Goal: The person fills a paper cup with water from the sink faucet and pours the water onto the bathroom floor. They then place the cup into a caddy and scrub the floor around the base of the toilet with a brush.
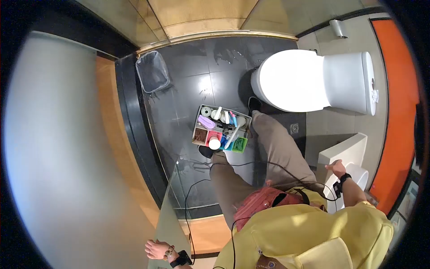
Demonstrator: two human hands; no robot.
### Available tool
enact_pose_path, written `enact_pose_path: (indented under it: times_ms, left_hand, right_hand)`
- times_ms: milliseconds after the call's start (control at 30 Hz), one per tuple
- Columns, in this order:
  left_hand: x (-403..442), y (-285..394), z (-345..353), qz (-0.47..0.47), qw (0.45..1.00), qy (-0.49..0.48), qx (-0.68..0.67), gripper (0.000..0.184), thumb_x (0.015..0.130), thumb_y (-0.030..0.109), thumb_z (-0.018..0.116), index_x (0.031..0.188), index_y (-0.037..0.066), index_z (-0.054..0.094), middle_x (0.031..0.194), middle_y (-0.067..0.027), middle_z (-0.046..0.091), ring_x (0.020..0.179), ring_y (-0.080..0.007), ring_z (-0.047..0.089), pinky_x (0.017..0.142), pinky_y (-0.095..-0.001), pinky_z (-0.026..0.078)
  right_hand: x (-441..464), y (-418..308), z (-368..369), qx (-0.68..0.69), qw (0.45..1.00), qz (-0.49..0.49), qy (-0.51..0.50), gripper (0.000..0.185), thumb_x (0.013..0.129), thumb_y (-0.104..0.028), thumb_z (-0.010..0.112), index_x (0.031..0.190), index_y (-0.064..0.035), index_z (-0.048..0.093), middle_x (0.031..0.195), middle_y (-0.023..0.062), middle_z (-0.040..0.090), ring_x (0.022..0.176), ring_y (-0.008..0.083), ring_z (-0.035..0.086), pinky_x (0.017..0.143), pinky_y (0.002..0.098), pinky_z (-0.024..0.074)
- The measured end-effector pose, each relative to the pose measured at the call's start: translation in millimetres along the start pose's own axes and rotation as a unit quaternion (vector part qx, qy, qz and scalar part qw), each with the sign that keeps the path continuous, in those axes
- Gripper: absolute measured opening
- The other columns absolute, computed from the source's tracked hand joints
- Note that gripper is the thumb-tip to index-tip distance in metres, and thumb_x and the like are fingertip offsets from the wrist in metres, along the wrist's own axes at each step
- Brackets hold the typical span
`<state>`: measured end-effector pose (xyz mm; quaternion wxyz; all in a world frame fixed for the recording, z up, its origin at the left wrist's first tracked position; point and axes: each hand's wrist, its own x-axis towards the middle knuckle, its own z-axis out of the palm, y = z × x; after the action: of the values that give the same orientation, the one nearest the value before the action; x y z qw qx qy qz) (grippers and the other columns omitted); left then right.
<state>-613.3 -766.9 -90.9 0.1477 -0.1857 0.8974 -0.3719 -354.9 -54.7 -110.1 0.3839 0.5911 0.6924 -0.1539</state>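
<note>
My left hand (157,249) is out at the lower left beside a glass panel (172,219), its fingers loosely bent with no object visible in them. On the right, my right hand (336,168) is at the edge of a white urinal (342,150), fingers partly extended; whether it touches the rim I cannot tell. A grey caddy (195,130) stands on the floor at my feet. Inside are white bottles, a purple item (206,122), a white-lidded container (214,143), a brush-like white handle (233,136) and a green compartment (239,144).
A white toilet (291,80) with its lid down stands against the right wall. By the left wall is a lined waste bin (153,71). The dark tile floor (188,107) has wet patches. Black cables (251,163) hang across my legs. A floor drain (294,128) lies below the toilet.
</note>
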Motion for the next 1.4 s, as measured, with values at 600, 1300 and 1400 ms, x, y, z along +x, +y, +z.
enact_pose_path:
  times_ms: [600, 1300, 1400]
  left_hand:
    - [0.0, 5.1, -5.0, -0.025, 0.999, -0.022, -0.015, 0.022, 0.068, 0.019, 0.069, 0.082, 0.010, 0.054, 0.085, -0.0034, 0.053, 0.091, -0.0224, 0.048, 0.087, -0.0400, 0.033]
    - [-5.9, 5.8, -0.8, 0.038, 0.997, -0.010, 0.064, 0.021, 0.072, 0.025, 0.064, 0.086, 0.012, 0.054, 0.086, -0.0034, 0.052, 0.087, -0.0247, 0.048, 0.078, -0.0406, 0.034]
    - [-9.9, -1.2, 11.0, 0.054, 0.996, 0.031, 0.059, 0.022, 0.070, 0.025, 0.067, 0.083, 0.014, 0.053, 0.083, -0.0031, 0.052, 0.087, -0.0235, 0.048, 0.079, -0.0411, 0.034]
  right_hand:
    - [4.1, 16.0, 12.9, 0.011, 0.999, 0.008, 0.044, 0.092, 0.064, -0.048, 0.072, 0.111, 0.0169, 0.027, 0.097, 0.0243, 0.058, 0.095, 0.0355, 0.057, 0.084, 0.0350, 0.0432]
    - [-3.6, 4.4, 6.9, -0.076, 0.995, 0.005, 0.071, 0.070, 0.067, -0.052, 0.068, 0.098, 0.0041, 0.039, 0.089, 0.0223, 0.060, 0.086, 0.0357, 0.059, 0.076, 0.0385, 0.0450]
    - [-8.5, 3.3, 10.9, -0.066, 0.991, 0.007, 0.117, 0.068, 0.067, -0.052, 0.068, 0.096, 0.0019, 0.039, 0.089, 0.0214, 0.060, 0.086, 0.0363, 0.059, 0.075, 0.0392, 0.0451]
